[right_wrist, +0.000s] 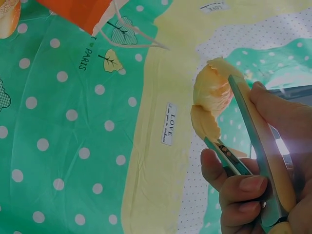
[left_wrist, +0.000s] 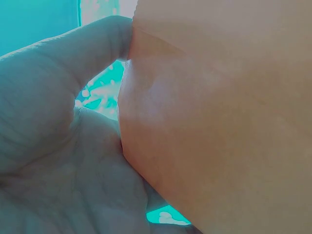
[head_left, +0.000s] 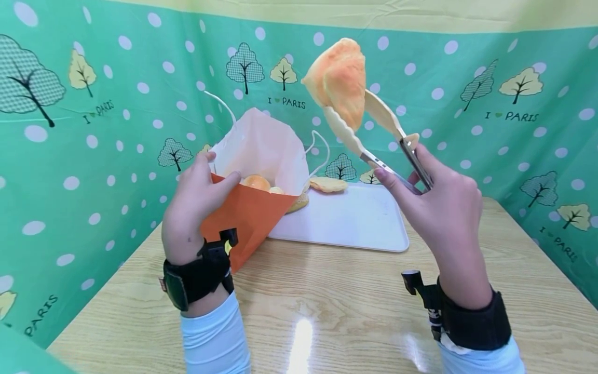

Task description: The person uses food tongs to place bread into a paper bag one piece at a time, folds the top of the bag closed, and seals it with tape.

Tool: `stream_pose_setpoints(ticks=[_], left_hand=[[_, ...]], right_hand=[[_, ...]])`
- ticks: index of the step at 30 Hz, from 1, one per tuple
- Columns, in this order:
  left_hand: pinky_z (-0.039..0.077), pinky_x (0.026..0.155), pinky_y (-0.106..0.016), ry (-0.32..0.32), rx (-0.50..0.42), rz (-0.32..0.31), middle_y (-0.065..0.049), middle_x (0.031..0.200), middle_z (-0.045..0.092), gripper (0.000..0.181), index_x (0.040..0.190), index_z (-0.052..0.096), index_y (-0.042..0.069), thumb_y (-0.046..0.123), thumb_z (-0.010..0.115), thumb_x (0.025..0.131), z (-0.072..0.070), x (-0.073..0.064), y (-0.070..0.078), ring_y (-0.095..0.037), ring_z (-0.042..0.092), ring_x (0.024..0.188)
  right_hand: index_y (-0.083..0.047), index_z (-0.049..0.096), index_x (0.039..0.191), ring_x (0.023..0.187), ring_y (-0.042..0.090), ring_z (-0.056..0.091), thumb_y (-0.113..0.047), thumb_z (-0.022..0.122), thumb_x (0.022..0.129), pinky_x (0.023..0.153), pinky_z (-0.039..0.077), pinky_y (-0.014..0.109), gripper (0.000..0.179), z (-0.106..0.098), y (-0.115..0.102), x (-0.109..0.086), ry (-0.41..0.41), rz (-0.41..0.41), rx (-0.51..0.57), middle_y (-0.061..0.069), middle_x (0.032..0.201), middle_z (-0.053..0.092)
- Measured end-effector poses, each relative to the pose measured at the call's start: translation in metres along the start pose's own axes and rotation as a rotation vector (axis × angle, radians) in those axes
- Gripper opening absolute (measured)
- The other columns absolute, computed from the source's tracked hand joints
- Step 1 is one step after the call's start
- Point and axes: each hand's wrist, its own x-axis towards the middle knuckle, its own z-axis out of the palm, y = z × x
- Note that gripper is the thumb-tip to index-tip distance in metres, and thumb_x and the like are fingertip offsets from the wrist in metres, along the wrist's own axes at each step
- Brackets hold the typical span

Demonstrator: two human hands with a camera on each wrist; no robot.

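My left hand (head_left: 193,200) grips the near side of an orange paper bag (head_left: 249,215), with the thumb over its rim. The bag leans open toward me, its white lining showing, and a round bun (head_left: 256,182) is visible inside. In the left wrist view the bag's side (left_wrist: 219,112) fills most of the picture beside the thumb. Raised at the right, my right hand (head_left: 446,200) squeezes a pair of tongs (head_left: 344,127) with cream tips and metal arms. Between the tips is a golden bread roll (head_left: 343,78), held higher than the bag's mouth. The right wrist view shows the roll (right_wrist: 212,92) clamped too.
Behind and right of the bag lies a white tray (head_left: 345,223) on the wooden table (head_left: 327,291). A flat bread piece (head_left: 328,184) sits at its back left, and another bread (head_left: 299,203) is partly hidden by the bag. A green patterned cloth (head_left: 434,62) hangs around the table.
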Motion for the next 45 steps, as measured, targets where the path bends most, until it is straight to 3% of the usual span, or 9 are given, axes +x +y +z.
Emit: stream_pose_setpoints(ticks=[6,12,17,24,29,35,45], left_hand=[[0.04,0.089,-0.048,-0.005,0.0,-0.004,-0.02,0.111,0.046,0.081,0.148,0.007,0.005,0.045,0.049,0.091,0.0,0.0,-0.001,-0.034,0.038,0.11],[0.04,0.082,-0.043,-0.007,0.008,-0.003,-0.017,0.097,0.046,0.081,0.148,0.007,0.005,0.045,0.049,0.091,0.0,0.0,0.0,-0.031,0.04,0.105],[0.04,0.083,-0.043,-0.009,0.005,0.0,-0.017,0.096,0.046,0.081,0.148,0.007,0.005,0.045,0.049,0.091,0.0,0.0,0.001,-0.032,0.04,0.105],[0.039,0.088,-0.047,-0.012,-0.006,0.0,-0.019,0.107,0.045,0.081,0.148,0.008,0.005,0.045,0.049,0.091,0.0,0.001,0.0,-0.033,0.037,0.111],[0.04,0.083,-0.043,-0.018,-0.008,-0.008,-0.018,0.108,0.045,0.08,0.148,0.009,0.006,0.045,0.049,0.091,-0.001,0.001,0.0,-0.031,0.039,0.105],[0.04,0.079,-0.04,-0.017,-0.009,-0.007,-0.019,0.107,0.046,0.079,0.148,0.009,0.006,0.043,0.049,0.091,-0.002,0.0,0.0,-0.031,0.042,0.102],[0.04,0.083,-0.044,-0.015,-0.007,0.021,-0.02,0.109,0.048,0.079,0.148,0.009,0.005,0.043,0.048,0.091,-0.003,-0.001,-0.001,-0.031,0.043,0.104]], right_hand=[[-0.024,0.062,0.12,0.048,0.017,0.04,-0.057,0.068,0.074,0.041,0.025,0.034,0.057,0.0,-0.006,-0.001,0.04,-0.064,0.018,-0.002,0.069,0.061],[-0.024,0.062,0.119,0.048,0.013,0.043,-0.055,0.071,0.072,0.039,0.023,0.032,0.057,0.005,-0.011,-0.004,0.116,-0.171,0.027,-0.001,0.07,0.062],[-0.026,0.061,0.124,0.047,0.012,0.043,-0.054,0.074,0.068,0.038,0.02,0.031,0.064,0.011,-0.015,-0.005,0.151,-0.23,0.037,-0.002,0.07,0.06],[-0.025,0.06,0.125,0.044,0.011,0.032,-0.059,0.072,0.066,0.038,0.016,0.03,0.069,0.023,-0.017,-0.011,0.121,-0.31,-0.026,-0.002,0.069,0.059],[-0.025,0.059,0.127,0.042,0.005,0.023,-0.069,0.062,0.07,0.036,0.015,0.029,0.073,0.031,-0.02,-0.016,0.083,-0.361,-0.058,-0.004,0.068,0.056],[-0.024,0.058,0.129,0.039,0.008,0.027,-0.071,0.061,0.069,0.036,0.016,0.028,0.076,0.038,-0.02,-0.018,0.018,-0.376,-0.108,-0.003,0.064,0.052],[-0.024,0.057,0.129,0.035,0.012,0.026,-0.07,0.063,0.066,0.035,0.017,0.028,0.079,0.047,-0.02,-0.019,-0.041,-0.383,-0.192,0.003,0.086,0.066]])
